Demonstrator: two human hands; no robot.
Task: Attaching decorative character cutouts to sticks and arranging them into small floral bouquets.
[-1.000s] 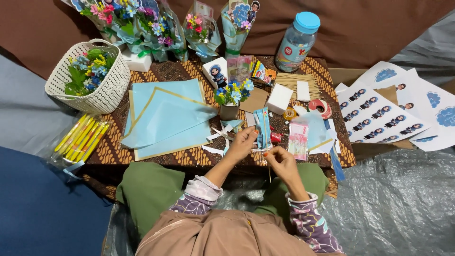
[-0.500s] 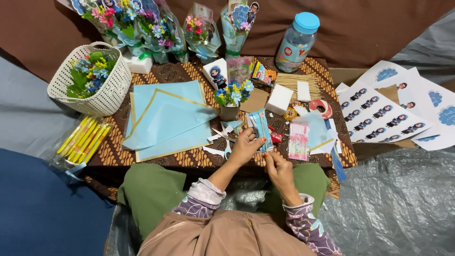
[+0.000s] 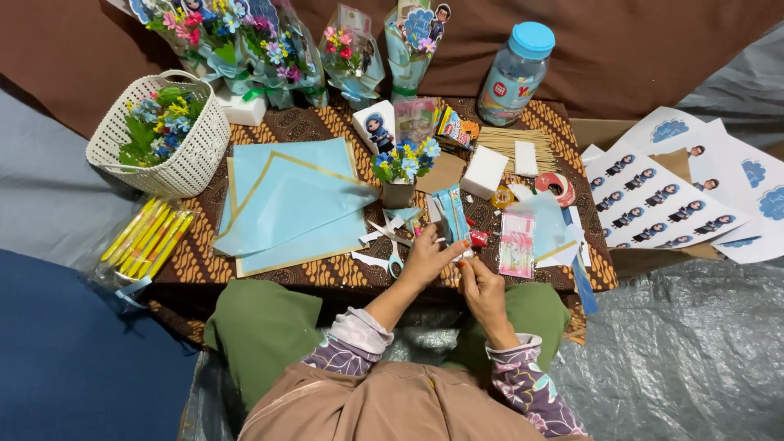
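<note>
Counter: I see a low surface under a brown patterned cloth with a woven look, crowded with craft goods.
Paper sheets: light blue with gold edges, flat and overlapping; I cannot count them surely.
Sticker sheets: white, glossy, printed with rows of small cartoon figures, fanned out on the right.
Basket: white plastic lattice, rounded, with a handle; it holds artificial flowers in blue, yellow and green.
Bouquets: about four wrapped bunches in clear film along the far edge.
Jar: one clear plastic jar with a light blue lid; contents unclear.
Yellow sticks: a clear bag of thin yellow pieces off the left edge.
Skewers: a bundle of pale wooden sticks, lying flat.
Foam blocks: two white blocks by the skewers.
Small pot: one grey pot of blue and yellow flowers.
Left hand: my fingers are pinched on a small white strip over the near edge of the counter.
Right hand: fingers curled together, just beside the left, touching the same strip's lower end.
Scissors: one pair, lying just left of the left hand.
</note>
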